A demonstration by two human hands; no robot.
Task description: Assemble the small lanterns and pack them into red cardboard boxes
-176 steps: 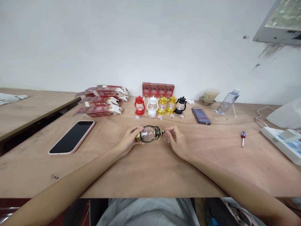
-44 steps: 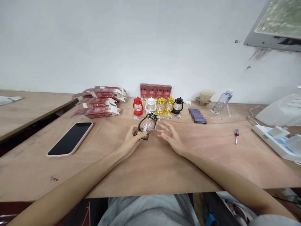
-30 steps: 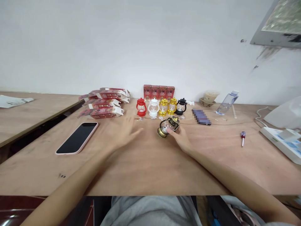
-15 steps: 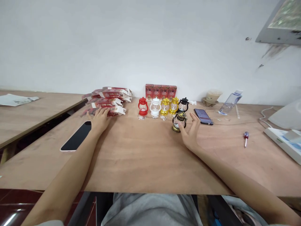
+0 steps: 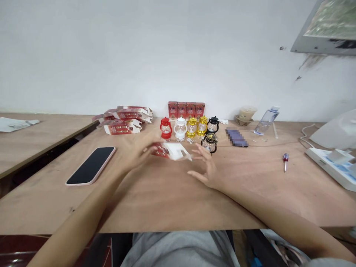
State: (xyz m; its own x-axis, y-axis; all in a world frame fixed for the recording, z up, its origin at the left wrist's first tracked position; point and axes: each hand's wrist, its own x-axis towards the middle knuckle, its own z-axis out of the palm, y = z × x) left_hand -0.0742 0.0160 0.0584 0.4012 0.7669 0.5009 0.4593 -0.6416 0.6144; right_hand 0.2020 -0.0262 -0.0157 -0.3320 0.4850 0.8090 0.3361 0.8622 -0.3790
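Note:
My left hand, smeared by motion, grips a red and white cardboard box whose white flaps stand open toward the right. Just right of those flaps, my right hand has its fingers spread and holds nothing. Behind its fingertips stands a bronze-coloured mini lantern. Farther back is a row of small lanterns: a red lantern, a white lantern, two gold lanterns and a black lantern. A pile of unfilled-looking red boxes lies at the back left.
Several closed red boxes stand against the wall. A pink-edged phone lies on the left. To the right are another phone, a lidded cup, a water bottle, a screwdriver and a power strip.
My left hand has taken a box from the pile and brought it right, to the middle. My right hand has left the bronze lantern and moved left toward the box.

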